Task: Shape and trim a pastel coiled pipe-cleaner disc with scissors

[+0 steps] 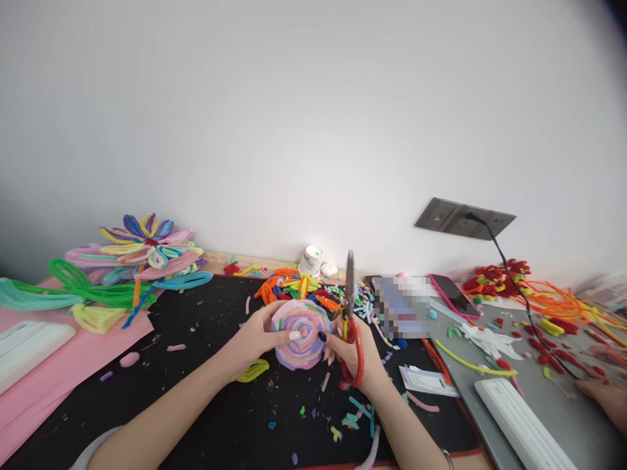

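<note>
A round coiled disc of pastel pipe cleaners, mostly pink and lilac, is held up over the black mat. My left hand grips its left side, thumb on the front face. At its right edge my right hand pinches the disc with the thumb. Red-handled scissors hang on that same hand, blades pointing up. Behind the disc lies a heap of orange and yellow pipe-cleaner pieces. A yellow-green loop rests on the mat below my left hand.
A large pipe-cleaner flower and green loops lie at left on pink paper. A paper cup stands by the wall. Phones, cut scraps, a white long box and another person's hand are at right.
</note>
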`<state>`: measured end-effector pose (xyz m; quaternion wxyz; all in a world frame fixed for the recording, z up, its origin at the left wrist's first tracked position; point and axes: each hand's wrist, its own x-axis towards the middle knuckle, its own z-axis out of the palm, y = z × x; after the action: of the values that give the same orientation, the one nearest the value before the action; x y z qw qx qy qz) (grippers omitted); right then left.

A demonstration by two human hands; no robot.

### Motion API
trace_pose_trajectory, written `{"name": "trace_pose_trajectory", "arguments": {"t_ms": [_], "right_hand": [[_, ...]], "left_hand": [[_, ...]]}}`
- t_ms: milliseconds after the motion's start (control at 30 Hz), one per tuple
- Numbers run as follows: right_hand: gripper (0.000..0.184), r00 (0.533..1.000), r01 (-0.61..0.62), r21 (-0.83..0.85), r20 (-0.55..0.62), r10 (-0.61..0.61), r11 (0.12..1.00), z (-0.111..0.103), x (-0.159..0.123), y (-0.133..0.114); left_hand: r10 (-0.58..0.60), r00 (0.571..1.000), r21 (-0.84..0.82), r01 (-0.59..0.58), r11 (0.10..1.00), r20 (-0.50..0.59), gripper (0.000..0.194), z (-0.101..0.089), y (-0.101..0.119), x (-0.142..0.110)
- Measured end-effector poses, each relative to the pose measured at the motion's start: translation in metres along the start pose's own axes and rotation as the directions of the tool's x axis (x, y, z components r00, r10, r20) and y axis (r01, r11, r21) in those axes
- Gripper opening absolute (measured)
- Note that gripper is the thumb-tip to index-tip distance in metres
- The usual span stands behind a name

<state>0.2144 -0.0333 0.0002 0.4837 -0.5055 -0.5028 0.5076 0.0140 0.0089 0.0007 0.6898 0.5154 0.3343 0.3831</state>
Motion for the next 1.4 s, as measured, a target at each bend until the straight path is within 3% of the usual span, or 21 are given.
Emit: {"name": "trace_pose_trajectory", "arguments": {"t_ms": [100, 167, 267, 400, 533, 667, 900, 1400], "right_hand": [[0.042, 1.000, 0.012, 0.051, 0.001, -0.012, 0.999, -0.001, 0.001, 0.000], [0.040, 1.000, 0.011, 0.021, 0.007, -0.011, 1.000, -0.004, 0.001, 0.001], [0.044, 1.000, 0.010, -0.072, 0.012, -0.009, 0.997, -0.013, 0.001, 0.003], [0.044, 0.996, 0.074, -0.176, 0.072, -0.062, 0.982, -0.023, 0.000, 0.002], [0.034, 0.981, 0.190, -0.437, 0.122, -0.151, 0.879, -0.022, -0.004, -0.004], [0.034, 0.984, 0.176, -0.615, 0.123, -0.126, 0.769, -0.016, -0.007, -0.011], [0.034, 0.986, 0.164, -0.716, 0.145, -0.085, 0.679, -0.013, -0.010, -0.014], [0.038, 0.986, 0.146, -0.677, 0.162, -0.047, 0.722, -0.018, -0.005, -0.005]], "left_hand": [[-0.084, 0.995, -0.061, 0.088, 0.994, 0.060, 0.046, 0.001, -0.003, -0.001], [-0.087, 0.996, -0.062, 0.087, 0.994, -0.001, 0.046, 0.000, -0.004, 0.000], [0.021, 0.987, -0.043, -0.029, 0.999, -0.158, 0.051, -0.004, -0.003, 0.001], [0.143, 0.943, -0.002, -0.150, 0.989, -0.302, 0.052, -0.009, 0.001, 0.004], [0.199, 0.906, 0.007, -0.212, 0.977, -0.374, 0.047, -0.012, 0.001, 0.004], [0.216, 0.900, -0.009, -0.237, 0.971, -0.380, 0.045, -0.012, 0.000, 0.004], [0.198, 0.912, -0.014, -0.218, 0.976, -0.359, 0.047, -0.009, 0.000, 0.004], [0.214, 0.928, 0.094, -0.194, 0.977, -0.306, 0.046, -0.012, -0.002, 0.004]]}}
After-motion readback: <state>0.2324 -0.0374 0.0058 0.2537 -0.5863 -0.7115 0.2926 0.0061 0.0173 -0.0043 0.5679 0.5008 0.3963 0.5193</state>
